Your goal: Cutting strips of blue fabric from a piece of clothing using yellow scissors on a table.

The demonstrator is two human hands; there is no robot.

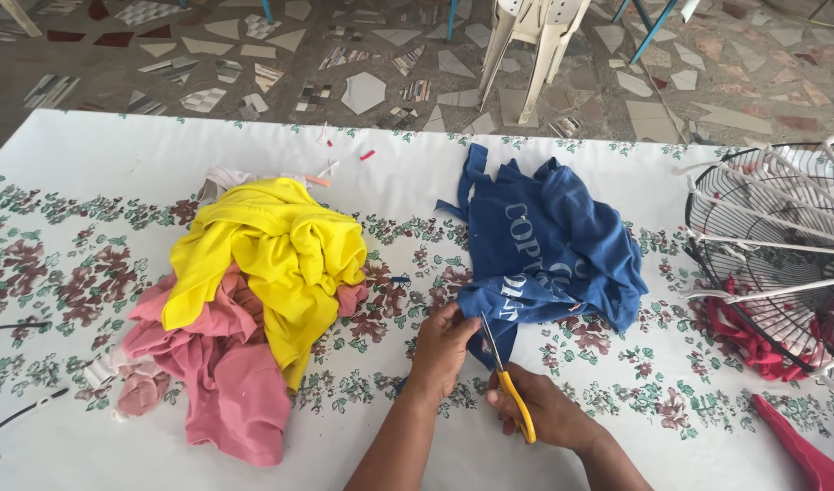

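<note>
Head view: left hand (442,350) pinches the blue shirt (549,250) hem at twelve o'clock of yellow-handled scissors (508,382) gripped by right hand (549,411); taut cloth should cut cleaner.

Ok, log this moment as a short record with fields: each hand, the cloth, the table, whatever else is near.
left hand: left hand pinches the lower edge of the blue garment
right hand: right hand works yellow-handled scissors, blades at the blue edge
cloth pile: yellow cloth lying over pink cloth, left of the hands
surface: floral tablecloth
right edge: wire fan guard with red strips tied on
</note>
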